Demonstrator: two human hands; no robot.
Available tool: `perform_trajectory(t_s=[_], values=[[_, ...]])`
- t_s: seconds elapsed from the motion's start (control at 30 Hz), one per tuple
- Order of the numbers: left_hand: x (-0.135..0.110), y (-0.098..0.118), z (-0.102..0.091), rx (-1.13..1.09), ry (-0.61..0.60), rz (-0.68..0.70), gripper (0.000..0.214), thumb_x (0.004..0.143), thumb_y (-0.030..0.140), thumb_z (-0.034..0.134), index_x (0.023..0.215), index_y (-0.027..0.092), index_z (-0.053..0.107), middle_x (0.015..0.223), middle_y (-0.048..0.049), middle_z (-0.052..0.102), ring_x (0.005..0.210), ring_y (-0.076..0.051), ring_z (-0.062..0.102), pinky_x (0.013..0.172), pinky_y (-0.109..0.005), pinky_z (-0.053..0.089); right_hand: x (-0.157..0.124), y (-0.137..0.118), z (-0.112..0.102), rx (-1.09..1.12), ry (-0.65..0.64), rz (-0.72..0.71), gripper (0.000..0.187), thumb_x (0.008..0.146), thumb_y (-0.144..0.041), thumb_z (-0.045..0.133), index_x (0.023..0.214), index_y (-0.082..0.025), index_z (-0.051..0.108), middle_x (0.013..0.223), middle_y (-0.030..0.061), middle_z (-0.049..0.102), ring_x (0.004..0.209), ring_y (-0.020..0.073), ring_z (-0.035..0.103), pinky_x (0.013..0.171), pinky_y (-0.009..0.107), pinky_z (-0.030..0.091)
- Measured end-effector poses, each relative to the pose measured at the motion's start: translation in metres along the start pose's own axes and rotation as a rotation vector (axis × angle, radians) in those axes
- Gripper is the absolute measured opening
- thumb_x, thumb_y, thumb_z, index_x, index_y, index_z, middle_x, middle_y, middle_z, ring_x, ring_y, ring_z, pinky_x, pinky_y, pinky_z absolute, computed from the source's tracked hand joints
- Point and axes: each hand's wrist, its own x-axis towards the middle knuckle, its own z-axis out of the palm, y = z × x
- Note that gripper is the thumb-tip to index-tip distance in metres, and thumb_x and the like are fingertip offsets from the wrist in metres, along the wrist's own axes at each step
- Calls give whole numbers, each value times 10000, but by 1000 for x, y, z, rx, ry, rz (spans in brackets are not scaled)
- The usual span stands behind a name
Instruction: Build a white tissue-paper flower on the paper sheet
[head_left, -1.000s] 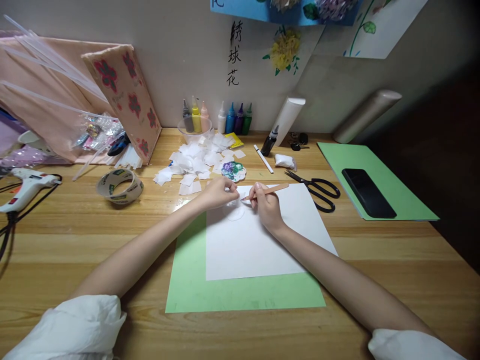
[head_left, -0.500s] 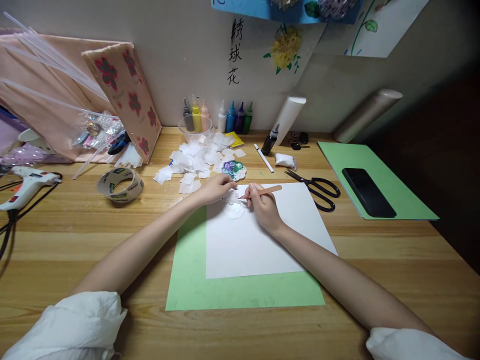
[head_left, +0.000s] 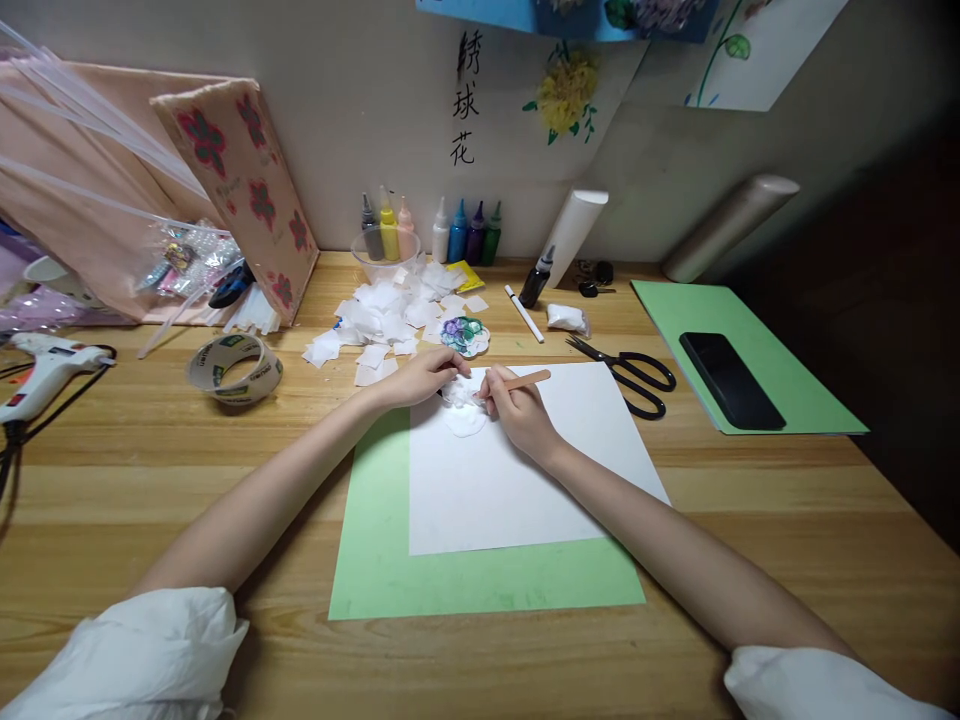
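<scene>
While I watch from here through the head camera, nearest to me is the green sheet [head_left: 375, 560], flat on the table [head_left: 247, 650], with the white sheet [head_left: 517, 500] lying on top. Near its far edge sits the white round piece [head_left: 465, 424], looks lumpy on its far part. Right hand [head_left: 521, 415] is clamped on a pinkish-brown tool [head_left: 532, 380], maybe tweezers, tip over that lumpy part; contact unclear. Left hand [head_left: 427, 378] is just beside the piece; can't tell if its fingers grip anything.

Change: a second ago the left fingers were pinched up near the tip. Now that hand lies lower and the tip has come further over the piece. I read that as a switch from handing something over to settling it in place.

Beyond: scissors [head_left: 643, 385] to the right, no hand on them; painted piece [head_left: 465, 335] behind the left hand; loose paper scraps [head_left: 382, 315]; then paint bottles [head_left: 458, 235] by the wall.
</scene>
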Motion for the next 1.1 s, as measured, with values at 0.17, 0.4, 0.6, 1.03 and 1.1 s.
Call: perform_trajectory(t_s=[0.17,0.4,0.6,1.03,1.1], values=[[-1,-4,-5,-17,-62,47,279,848,275,365,956,169,599,1017,-49,617,1007,-170,541,924,-292,396,-1,2,0,-8,110,-8,414,916,-474,337,651,-201,499,518,-36,445,503,108,449,522,236,351],[-2,-3,-6,-35,-65,44,294,853,295,363,958,157,601,1014,-59,615,998,-173,545,915,-294,396,0,3,1,-1,65,24,400,908,-482,352,677,-201,518,533,-37,471,512,105,455,526,233,346],[-2,-3,-5,-50,-55,37,285,849,299,375,956,157,597,1015,-57,614,996,-173,551,918,-292,399,0,0,0,-10,-27,-5,379,918,-449,350,685,-204,522,549,-39,464,528,106,448,537,238,342],[-2,-4,-6,-39,-85,49,300,861,301,354,966,144,586,1029,-69,608,1012,-186,531,919,-309,384,-1,0,-1,-54,13,-28,389,942,-408,320,667,-197,496,555,-36,437,529,102,437,548,241,346],[-2,-5,-6,-45,-83,53,297,861,300,355,965,144,586,1023,-68,608,1007,-186,534,915,-309,387,-1,0,-1,-60,-13,-17,382,943,-409,315,677,-199,492,555,-37,433,530,104,434,549,244,346]])
